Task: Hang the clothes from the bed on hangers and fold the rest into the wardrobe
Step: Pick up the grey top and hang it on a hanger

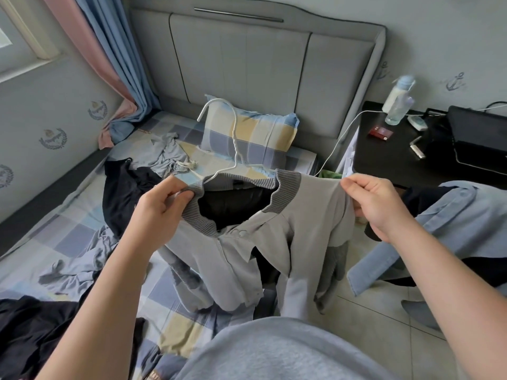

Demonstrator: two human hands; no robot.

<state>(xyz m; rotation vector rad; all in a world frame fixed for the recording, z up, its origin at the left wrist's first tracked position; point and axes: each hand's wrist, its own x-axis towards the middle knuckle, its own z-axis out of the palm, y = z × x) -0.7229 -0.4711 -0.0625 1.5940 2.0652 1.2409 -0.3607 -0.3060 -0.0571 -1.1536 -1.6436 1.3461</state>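
Note:
A grey jacket [307, 223] with a ribbed striped collar and black lining hangs in the air above the bed's edge on a white hanger [234, 138]. The hanger's hook stands up above the collar. My left hand [162, 204] pinches the collar's left side together with the hanger arm. My right hand [375, 204] grips the jacket's right shoulder. The sleeves dangle below. On the checked bed [68, 229] lie a black garment [123, 193], a light blue-grey garment [164, 154] and more dark and blue clothes at the near left.
A checked pillow [263, 135] leans on the grey headboard [247, 64]. A black nightstand [406, 157] at right carries a bottle [397, 102], a red box and a black bag. Blue denim [452, 231] drapes at the right over the tiled floor. Curtains hang far left.

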